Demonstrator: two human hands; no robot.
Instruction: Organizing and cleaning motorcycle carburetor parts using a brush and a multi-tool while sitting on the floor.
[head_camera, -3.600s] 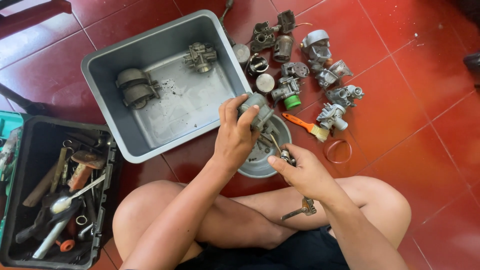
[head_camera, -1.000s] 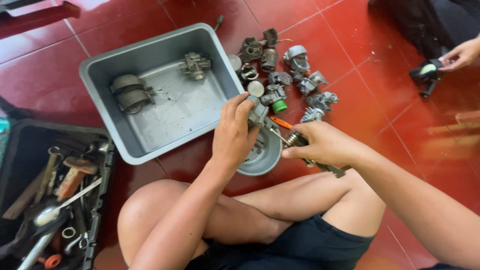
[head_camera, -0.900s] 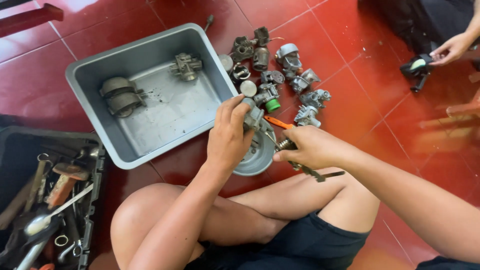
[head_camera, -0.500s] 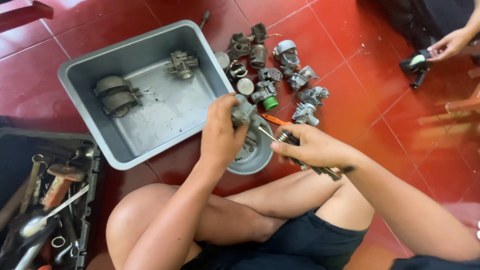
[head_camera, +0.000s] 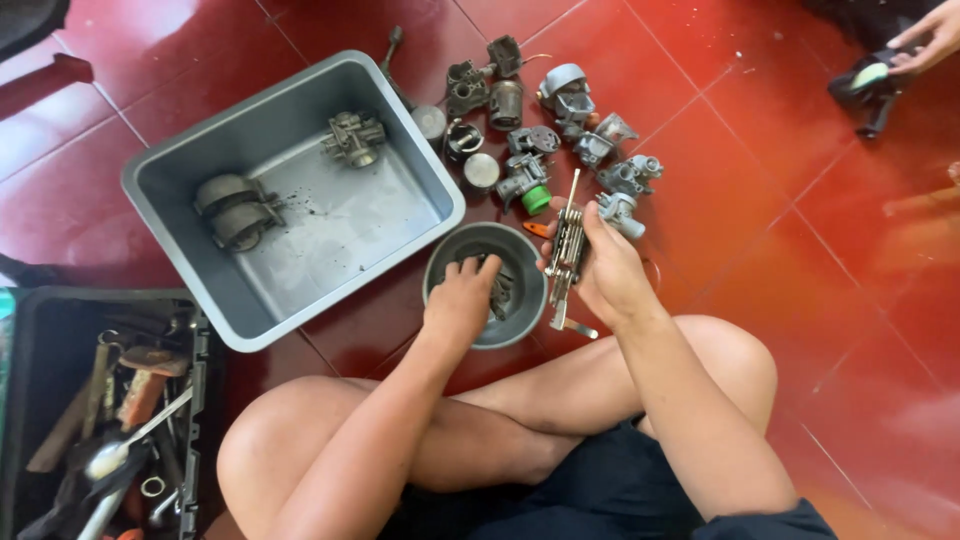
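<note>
- While sitting cross-legged on a red tiled floor (head_camera: 760, 300), a person is working over a small round grey bowl (head_camera: 487, 242) set just in front of their knees.
- Their left hand (head_camera: 462, 300) is reaching down into the bowl, its fingers curling over small dark metal parts (head_camera: 503, 287) inside; whether that grip is closing on a piece cannot be told, since the fingertips are hidden.
- Their right hand (head_camera: 605, 270) is wrapping firmly around a folding multi-key tool (head_camera: 567, 250), several thin metal blades fanning out above and below the fist, just beside the bowl's right rim.
- Judging by this, the step in hand looks like picking a small part out of the bowl while keeping the tool ready.
- A next move would likely call for a fine pinch on one piece and choosing a single blade from the fan.
- Beyond the bowl, a cluster of small engine parts (head_camera: 560, 140), carburettor-like castings, is lying on the floor.
- To the left, a large grey plastic tub (head_camera: 170, 215) is holding two more metal parts.
- At the lower left, a black toolbox (head_camera: 195, 400) is standing open, full of hand tools.
- At the top right, another person's hand (head_camera: 925, 40) is touching a dark object (head_camera: 868, 85).
</note>
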